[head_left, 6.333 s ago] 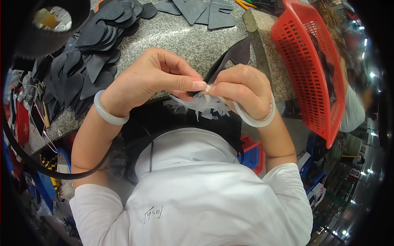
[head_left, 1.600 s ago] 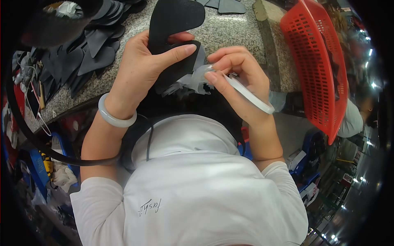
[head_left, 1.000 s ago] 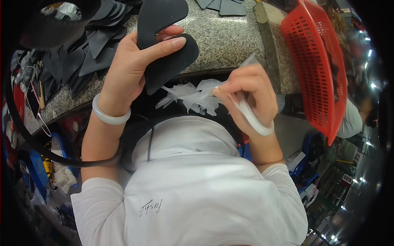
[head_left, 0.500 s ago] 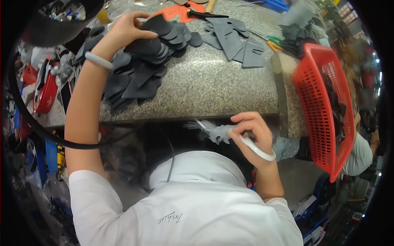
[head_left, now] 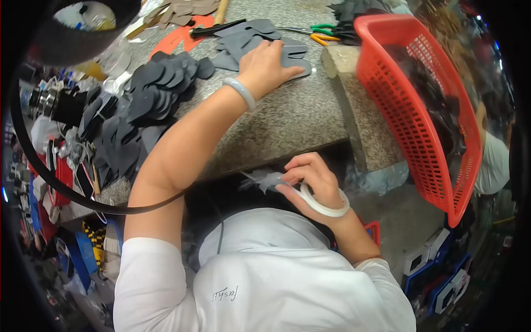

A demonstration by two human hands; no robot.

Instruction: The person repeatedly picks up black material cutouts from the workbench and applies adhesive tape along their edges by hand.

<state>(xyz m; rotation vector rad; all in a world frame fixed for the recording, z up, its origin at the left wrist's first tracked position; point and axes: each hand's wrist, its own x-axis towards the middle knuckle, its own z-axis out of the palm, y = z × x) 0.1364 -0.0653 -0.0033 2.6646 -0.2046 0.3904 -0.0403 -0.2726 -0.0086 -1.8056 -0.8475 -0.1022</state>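
My left hand (head_left: 265, 65) rests on a small pile of flat grey cut pieces (head_left: 243, 39) on the stone worktop. Its thumb is spread away from the fingers, and some fingertips are hidden. A pale bangle circles that wrist. Just below the worktop's front edge, my right hand (head_left: 312, 182) pinches a bunch of translucent, ragged plastic strips (head_left: 268, 180) between thumb and fingers. A white ring (head_left: 326, 209) loops around the base of this hand. To the left lies a larger heap of dark grey rounded cut pieces (head_left: 160, 83).
A red plastic basket (head_left: 381, 72) with dark pieces stands tilted at the right, beside a stone ledge (head_left: 354, 105). Behind the small pile lie a black-headed hammer (head_left: 207, 30), orange sheet (head_left: 177, 41) and green- and orange-handled tools (head_left: 323, 33). A black cable (head_left: 72, 193) arcs across the left.
My left hand has left the larger heap and moved right onto the smaller pile. My right hand still pinches the plastic strips. The camera view has turned somewhat.
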